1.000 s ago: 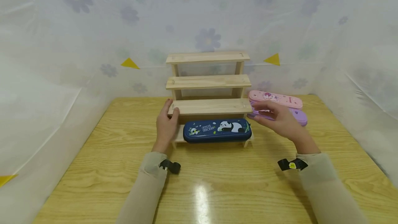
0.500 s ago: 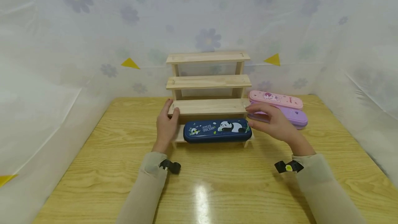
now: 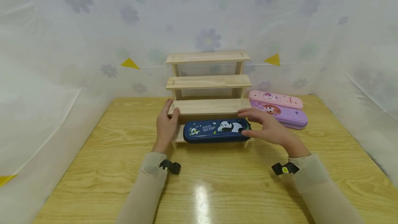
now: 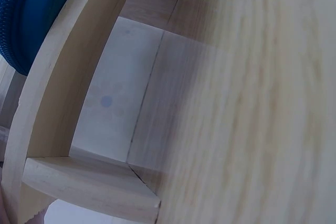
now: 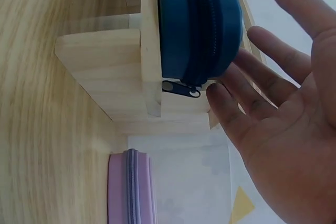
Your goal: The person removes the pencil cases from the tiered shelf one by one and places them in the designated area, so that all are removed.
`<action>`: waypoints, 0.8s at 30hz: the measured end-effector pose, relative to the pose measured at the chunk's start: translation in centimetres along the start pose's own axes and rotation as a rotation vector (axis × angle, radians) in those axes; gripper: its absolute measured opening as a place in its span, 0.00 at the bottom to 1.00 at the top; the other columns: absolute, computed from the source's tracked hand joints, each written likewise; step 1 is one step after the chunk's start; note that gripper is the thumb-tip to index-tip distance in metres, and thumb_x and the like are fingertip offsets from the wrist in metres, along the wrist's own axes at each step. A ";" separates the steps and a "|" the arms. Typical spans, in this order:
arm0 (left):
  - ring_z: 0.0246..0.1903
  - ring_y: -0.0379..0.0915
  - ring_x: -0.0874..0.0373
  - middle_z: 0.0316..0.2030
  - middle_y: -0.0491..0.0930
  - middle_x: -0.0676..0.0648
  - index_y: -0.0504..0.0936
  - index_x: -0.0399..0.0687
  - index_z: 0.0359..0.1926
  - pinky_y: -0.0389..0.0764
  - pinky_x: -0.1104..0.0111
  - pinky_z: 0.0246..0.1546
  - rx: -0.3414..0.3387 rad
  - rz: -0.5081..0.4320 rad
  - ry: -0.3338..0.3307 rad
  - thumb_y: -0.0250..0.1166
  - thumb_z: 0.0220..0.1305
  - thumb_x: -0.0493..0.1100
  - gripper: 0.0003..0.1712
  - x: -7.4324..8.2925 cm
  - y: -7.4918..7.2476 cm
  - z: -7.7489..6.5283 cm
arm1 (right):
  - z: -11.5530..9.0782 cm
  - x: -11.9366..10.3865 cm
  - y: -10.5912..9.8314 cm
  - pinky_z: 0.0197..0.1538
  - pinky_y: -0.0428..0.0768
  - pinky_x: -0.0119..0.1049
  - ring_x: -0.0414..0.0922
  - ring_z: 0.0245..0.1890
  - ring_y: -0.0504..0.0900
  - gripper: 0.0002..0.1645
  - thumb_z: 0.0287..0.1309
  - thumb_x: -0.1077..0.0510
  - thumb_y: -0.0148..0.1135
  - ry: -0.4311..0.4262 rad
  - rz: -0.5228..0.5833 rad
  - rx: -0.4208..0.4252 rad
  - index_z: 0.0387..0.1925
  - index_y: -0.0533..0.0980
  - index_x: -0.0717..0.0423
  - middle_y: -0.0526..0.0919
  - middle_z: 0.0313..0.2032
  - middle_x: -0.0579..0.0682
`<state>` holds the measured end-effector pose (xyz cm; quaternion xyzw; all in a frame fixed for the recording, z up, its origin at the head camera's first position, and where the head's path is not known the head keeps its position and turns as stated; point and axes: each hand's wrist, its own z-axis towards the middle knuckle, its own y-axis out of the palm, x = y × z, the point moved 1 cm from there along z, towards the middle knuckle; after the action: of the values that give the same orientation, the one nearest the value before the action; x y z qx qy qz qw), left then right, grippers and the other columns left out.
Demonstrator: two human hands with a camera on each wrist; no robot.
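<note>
A navy pencil case with a panda picture lies along the lowest step of a four-tier wooden shelf. My left hand holds the left end of the board just above it, thumb on the front. Over the case's right end is my right hand, fingers spread and not wrapped round it. In the right wrist view, the case's zipper pull hangs at that end, close to the fingertips. Only a sliver of the left hand shows in the left wrist view, beside the case's blue corner.
Right of the shelf, a pink pencil case and a purple one lie side by side on the wood-grain table. Whitish flowered sheeting surrounds the table at the back and sides.
My right hand has moved left, from beside the shelf to over the navy case's right end, uncovering more of the purple case. My left hand has stayed in place.
</note>
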<state>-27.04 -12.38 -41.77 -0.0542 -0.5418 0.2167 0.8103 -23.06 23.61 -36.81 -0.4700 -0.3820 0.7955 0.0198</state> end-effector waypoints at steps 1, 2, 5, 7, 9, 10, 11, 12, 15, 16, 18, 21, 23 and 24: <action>0.44 0.78 0.48 0.72 0.62 0.44 0.68 0.48 0.71 0.76 0.53 0.51 0.000 0.000 0.001 0.54 0.74 0.52 0.29 0.0 0.0 0.0 | 0.1 0.0 0.1 0.66 0.66 0.53 0.50 0.66 0.67 0.31 0.58 0.61 0.70 -0.005 -0.003 -0.002 0.63 0.72 0.58 0.69 0.67 0.53; 0.45 0.78 0.49 0.72 0.62 0.44 0.68 0.48 0.71 0.76 0.53 0.52 0.001 0.000 0.003 0.54 0.74 0.52 0.29 0.0 0.0 0.0 | 0.1 0.0 0.2 0.66 0.65 0.54 0.51 0.66 0.66 0.32 0.58 0.61 0.70 -0.009 -0.006 -0.005 0.63 0.72 0.59 0.68 0.67 0.53; 0.46 0.78 0.48 0.72 0.62 0.45 0.68 0.48 0.71 0.76 0.53 0.52 0.000 -0.003 0.004 0.54 0.74 0.52 0.29 0.1 0.0 0.0 | 0.3 0.0 0.5 0.65 0.65 0.57 0.51 0.66 0.66 0.32 0.57 0.60 0.71 -0.001 -0.034 -0.013 0.63 0.73 0.58 0.70 0.66 0.53; 0.49 0.77 0.49 0.72 0.62 0.45 0.68 0.48 0.71 0.75 0.54 0.54 -0.001 -0.004 0.005 0.54 0.74 0.52 0.29 0.1 0.0 0.0 | 0.3 0.0 0.6 0.66 0.64 0.58 0.52 0.67 0.65 0.32 0.57 0.58 0.72 0.012 -0.054 -0.018 0.63 0.73 0.56 0.71 0.65 0.53; 0.52 0.76 0.48 0.72 0.62 0.45 0.68 0.48 0.71 0.74 0.53 0.55 -0.001 -0.005 0.008 0.54 0.74 0.52 0.29 0.0 0.0 0.0 | 0.3 0.1 0.8 0.66 0.63 0.58 0.51 0.67 0.66 0.33 0.56 0.55 0.73 0.025 -0.082 -0.025 0.63 0.74 0.52 0.71 0.65 0.51; 0.55 0.74 0.48 0.72 0.62 0.45 0.68 0.48 0.71 0.73 0.53 0.56 -0.002 -0.004 0.010 0.54 0.74 0.52 0.29 0.0 0.0 0.0 | 0.3 0.1 0.9 0.66 0.63 0.58 0.51 0.67 0.65 0.34 0.55 0.53 0.73 0.029 -0.093 -0.028 0.63 0.74 0.51 0.71 0.65 0.51; 0.57 0.73 0.48 0.72 0.62 0.45 0.68 0.48 0.71 0.73 0.53 0.57 -0.001 -0.003 0.012 0.54 0.74 0.51 0.29 0.0 0.0 0.0 | 0.3 0.2 1.1 0.66 0.62 0.58 0.52 0.67 0.65 0.34 0.55 0.52 0.74 0.030 -0.101 -0.032 0.63 0.74 0.50 0.71 0.65 0.51; 0.60 0.70 0.48 0.72 0.62 0.44 0.68 0.47 0.71 0.72 0.53 0.59 0.001 0.000 0.015 0.54 0.74 0.51 0.29 -0.1 0.0 0.0 | 0.3 0.2 1.2 0.66 0.62 0.57 0.51 0.67 0.65 0.35 0.55 0.51 0.74 0.033 -0.108 -0.035 0.64 0.74 0.49 0.71 0.66 0.51; 0.65 0.65 0.48 0.71 0.62 0.42 0.68 0.46 0.71 0.70 0.53 0.61 0.003 0.004 0.016 0.54 0.74 0.51 0.29 -0.1 0.0 0.0 | 0.4 0.2 1.5 0.66 0.61 0.58 0.52 0.68 0.64 0.37 0.53 0.48 0.75 0.035 -0.131 -0.044 0.64 0.73 0.48 0.69 0.67 0.52; 0.64 0.66 0.47 0.72 0.62 0.43 0.68 0.46 0.71 0.70 0.53 0.60 0.002 0.003 0.015 0.54 0.74 0.51 0.29 -0.1 0.0 0.0 | 0.4 0.2 1.6 0.66 0.61 0.58 0.52 0.68 0.64 0.37 0.53 0.47 0.75 0.036 -0.138 -0.046 0.64 0.73 0.47 0.69 0.67 0.52; 0.62 0.68 0.48 0.72 0.62 0.45 0.68 0.46 0.71 0.71 0.53 0.59 0.000 0.004 0.008 0.54 0.74 0.51 0.29 0.0 0.0 0.0 | 0.4 0.1 1.7 0.66 0.62 0.58 0.53 0.68 0.64 0.38 0.52 0.46 0.75 0.035 -0.150 -0.047 0.64 0.74 0.47 0.69 0.67 0.53; 0.52 0.76 0.47 0.72 0.61 0.49 0.68 0.48 0.72 0.74 0.54 0.55 -0.003 0.001 -0.003 0.54 0.74 0.52 0.30 0.0 0.0 0.0 | 0.5 0.1 1.9 0.65 0.63 0.58 0.53 0.67 0.64 0.38 0.52 0.46 0.75 0.028 -0.157 -0.040 0.63 0.74 0.49 0.69 0.67 0.54; 0.45 0.78 0.48 0.72 0.61 0.51 0.68 0.50 0.72 0.76 0.54 0.51 -0.006 -0.001 -0.010 0.54 0.74 0.52 0.29 0.1 0.0 0.0 | 0.6 0.2 2.1 0.65 0.63 0.58 0.54 0.67 0.65 0.38 0.51 0.47 0.76 0.029 -0.160 -0.036 0.63 0.74 0.49 0.69 0.66 0.55; 0.43 0.78 0.48 0.72 0.61 0.52 0.68 0.50 0.72 0.76 0.55 0.50 -0.006 -0.001 -0.012 0.54 0.74 0.52 0.29 0.1 0.0 0.0 | 0.7 0.2 2.1 0.65 0.63 0.57 0.54 0.67 0.65 0.39 0.51 0.46 0.76 0.035 -0.162 -0.036 0.63 0.73 0.48 0.69 0.67 0.54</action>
<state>-26.98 -12.37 -41.71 -0.0550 -0.5475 0.2150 0.8069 -22.98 21.79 -38.10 -0.4515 -0.4325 0.7761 0.0824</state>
